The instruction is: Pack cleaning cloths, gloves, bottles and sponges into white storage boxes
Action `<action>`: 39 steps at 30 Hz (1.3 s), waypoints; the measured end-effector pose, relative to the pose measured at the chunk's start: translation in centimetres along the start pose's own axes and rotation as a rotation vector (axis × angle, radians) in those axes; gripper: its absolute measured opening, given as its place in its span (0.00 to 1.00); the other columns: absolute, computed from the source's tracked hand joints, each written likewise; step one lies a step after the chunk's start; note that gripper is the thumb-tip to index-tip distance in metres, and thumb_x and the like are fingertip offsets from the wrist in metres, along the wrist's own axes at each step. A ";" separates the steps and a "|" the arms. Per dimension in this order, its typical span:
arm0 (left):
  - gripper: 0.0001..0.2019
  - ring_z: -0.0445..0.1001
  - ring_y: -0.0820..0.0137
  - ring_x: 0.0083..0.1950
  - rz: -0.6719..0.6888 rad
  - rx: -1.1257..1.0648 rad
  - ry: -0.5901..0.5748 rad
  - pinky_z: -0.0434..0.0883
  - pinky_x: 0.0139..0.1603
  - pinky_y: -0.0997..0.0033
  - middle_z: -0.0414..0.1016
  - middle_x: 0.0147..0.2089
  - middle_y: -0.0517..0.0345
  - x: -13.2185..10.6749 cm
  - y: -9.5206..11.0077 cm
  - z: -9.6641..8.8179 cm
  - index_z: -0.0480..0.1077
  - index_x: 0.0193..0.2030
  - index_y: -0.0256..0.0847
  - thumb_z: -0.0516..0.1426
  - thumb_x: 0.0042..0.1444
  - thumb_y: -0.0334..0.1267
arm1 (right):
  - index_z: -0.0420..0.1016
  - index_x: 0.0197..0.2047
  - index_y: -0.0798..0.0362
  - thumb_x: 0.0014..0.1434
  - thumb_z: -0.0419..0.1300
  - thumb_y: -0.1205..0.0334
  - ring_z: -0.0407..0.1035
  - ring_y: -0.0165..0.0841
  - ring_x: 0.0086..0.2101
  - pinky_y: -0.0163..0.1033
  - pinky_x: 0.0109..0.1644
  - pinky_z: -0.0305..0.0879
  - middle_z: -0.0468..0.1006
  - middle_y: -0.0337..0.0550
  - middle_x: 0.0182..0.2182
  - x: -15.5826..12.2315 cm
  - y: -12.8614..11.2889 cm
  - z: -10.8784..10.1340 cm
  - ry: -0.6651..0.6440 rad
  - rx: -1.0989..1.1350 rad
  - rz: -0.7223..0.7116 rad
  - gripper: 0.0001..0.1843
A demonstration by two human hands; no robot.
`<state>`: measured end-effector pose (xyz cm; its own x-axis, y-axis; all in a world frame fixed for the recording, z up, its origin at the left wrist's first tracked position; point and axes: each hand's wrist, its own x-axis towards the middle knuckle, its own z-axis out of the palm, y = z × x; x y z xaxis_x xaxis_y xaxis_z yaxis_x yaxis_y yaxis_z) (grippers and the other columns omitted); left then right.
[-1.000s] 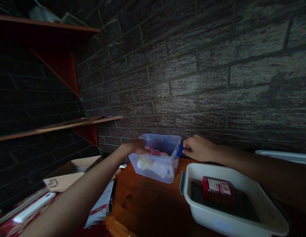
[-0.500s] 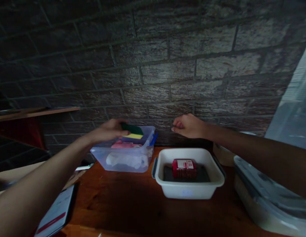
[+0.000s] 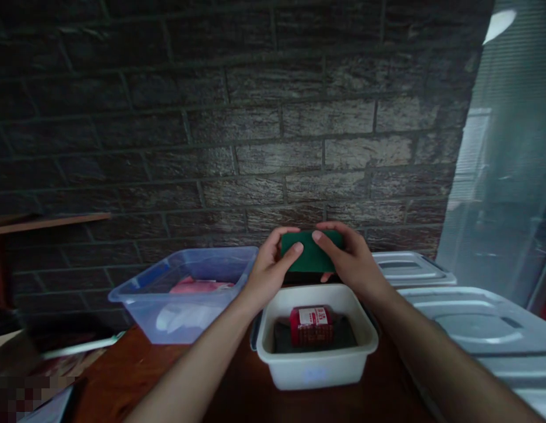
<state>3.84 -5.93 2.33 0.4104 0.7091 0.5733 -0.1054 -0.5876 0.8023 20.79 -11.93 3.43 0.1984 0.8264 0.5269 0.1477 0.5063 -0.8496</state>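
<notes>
One green sponge (image 3: pixel 312 260) — inside two-handed grip (image 3: pixel 268 267) (image 3: pixel 353 258)

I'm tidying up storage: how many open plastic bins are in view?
2: a clear bluish bin on the left, and a white bin in the middle, pictured just below the green pad. Others may be hidden.

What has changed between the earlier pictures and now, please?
The left hand has carried the sponge right, from over the clear box toward the white box. The right hand has left the clear box and now grips the sponge too. The jar stayed in the white box.
</notes>
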 end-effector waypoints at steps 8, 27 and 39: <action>0.19 0.74 0.67 0.36 0.037 0.082 0.236 0.73 0.30 0.71 0.73 0.45 0.57 -0.1 0.7 0.9 0.67 0.56 0.49 0.48 0.68 0.57 | 0.72 0.52 0.47 0.64 0.55 0.37 0.70 0.34 0.26 0.37 0.19 0.71 0.71 0.41 0.35 0.4 0.5 2.4 0.146 0.125 -0.007 0.25; 0.28 0.63 0.79 0.18 -0.060 -0.450 -0.032 0.60 0.18 0.79 0.70 0.32 0.61 -1.8 1.4 0.5 0.59 0.64 0.46 0.53 0.64 0.59 | 0.76 0.44 0.50 0.60 0.62 0.38 0.63 0.29 0.18 0.32 0.14 0.56 0.69 0.37 0.26 -0.3 -1.3 2.3 0.137 0.282 -0.003 0.23; 0.23 0.66 0.81 0.22 0.072 -0.379 -0.160 0.62 0.20 0.80 0.71 0.42 0.56 -1.1 0.1 -0.3 0.60 0.65 0.46 0.54 0.68 0.50 | 0.81 0.48 0.53 0.60 0.64 0.49 0.69 0.33 0.27 0.32 0.17 0.60 0.80 0.46 0.39 1.4 -0.1 1.6 0.202 0.624 0.089 0.19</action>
<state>3.11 -6.65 1.86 0.5219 0.5843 0.6214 -0.4529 -0.4275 0.7824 19.53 -10.47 4.23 0.3704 0.8402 0.3962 -0.4547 0.5359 -0.7114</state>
